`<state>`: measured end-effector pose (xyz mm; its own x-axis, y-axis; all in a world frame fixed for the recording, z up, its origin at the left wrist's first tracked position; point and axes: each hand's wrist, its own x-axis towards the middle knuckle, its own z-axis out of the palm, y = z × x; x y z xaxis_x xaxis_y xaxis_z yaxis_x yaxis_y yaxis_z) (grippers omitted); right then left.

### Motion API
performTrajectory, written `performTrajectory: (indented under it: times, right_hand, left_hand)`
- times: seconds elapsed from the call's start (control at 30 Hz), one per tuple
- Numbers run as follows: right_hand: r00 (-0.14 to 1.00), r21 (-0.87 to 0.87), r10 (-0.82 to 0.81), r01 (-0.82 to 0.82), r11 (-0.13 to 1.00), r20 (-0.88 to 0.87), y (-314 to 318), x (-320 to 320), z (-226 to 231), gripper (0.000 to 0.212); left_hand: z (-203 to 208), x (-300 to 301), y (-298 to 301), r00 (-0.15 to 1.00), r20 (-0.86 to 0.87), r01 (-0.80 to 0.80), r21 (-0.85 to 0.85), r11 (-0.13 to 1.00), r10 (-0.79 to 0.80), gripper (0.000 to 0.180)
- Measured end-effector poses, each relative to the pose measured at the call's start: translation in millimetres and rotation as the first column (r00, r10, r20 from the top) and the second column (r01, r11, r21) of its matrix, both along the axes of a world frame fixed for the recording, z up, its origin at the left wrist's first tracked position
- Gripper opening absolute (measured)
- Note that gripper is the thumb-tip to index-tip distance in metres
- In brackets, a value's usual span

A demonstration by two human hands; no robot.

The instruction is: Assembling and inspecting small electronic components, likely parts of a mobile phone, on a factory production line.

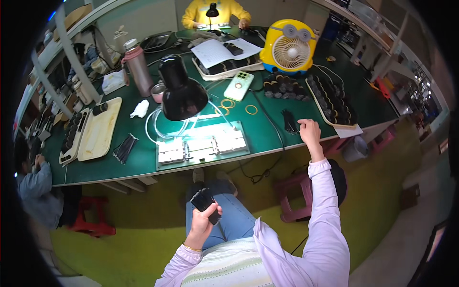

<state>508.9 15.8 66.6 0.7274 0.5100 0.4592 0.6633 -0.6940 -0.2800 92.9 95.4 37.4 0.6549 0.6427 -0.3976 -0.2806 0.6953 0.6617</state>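
My left hand (203, 224) is closed around a bundle of short black strips (202, 199), held above my lap in front of the table. Its thumb lies across the bundle. Over the table's near edge, at the right, my right hand (310, 131) has loosely bent fingers that look apart, with nothing visible in them. Just left of its fingertips lies another bundle of thin black strips (289, 121). A metal fixture (202, 145) on a clear base sits brightly lit under a black desk lamp (184, 91).
Trays of black parts stand at the right (332, 100) and left (74, 136), beside an empty cream tray (99, 129). A yellow fan (289, 46), phone (238, 86), rubber bands (251, 110) and thermos (138, 67) occupy the table. Stools (295, 196) stand below; co-workers sit opposite and left.
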Motion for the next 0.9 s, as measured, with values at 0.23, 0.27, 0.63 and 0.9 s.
performTrajectory:
  times: [0.23, 0.27, 0.63, 0.9]
  right_hand:
    - [0.955, 0.161, 0.211, -0.247, 0.956, 0.210, 34, -34, 10, 0.011]
    - [0.916, 0.162, 0.304, -0.352, 0.922, 0.261, 40, -49, 12, 0.011]
    - [0.324, 0.502, 0.764, -0.601, 0.622, -0.558, 43, -255, 36, 0.006]
    - [0.043, 0.688, 0.729, -0.298, 0.662, -0.684, 62, -297, -5, 0.010]
  left_hand:
    - [-5, -15, 3, 1.000, 0.019, -0.006, -0.004, 1.000, 0.006, 0.007]
    - [-7, -18, 4, 0.997, 0.024, -0.078, 0.011, 0.997, 0.078, 0.007]
    - [-5, -8, 6, 0.993, 0.115, 0.008, 0.000, 1.000, -0.007, 0.012]
    - [3, 1, 19, 0.976, 0.219, -0.008, 0.110, 0.994, -0.017, 0.013]
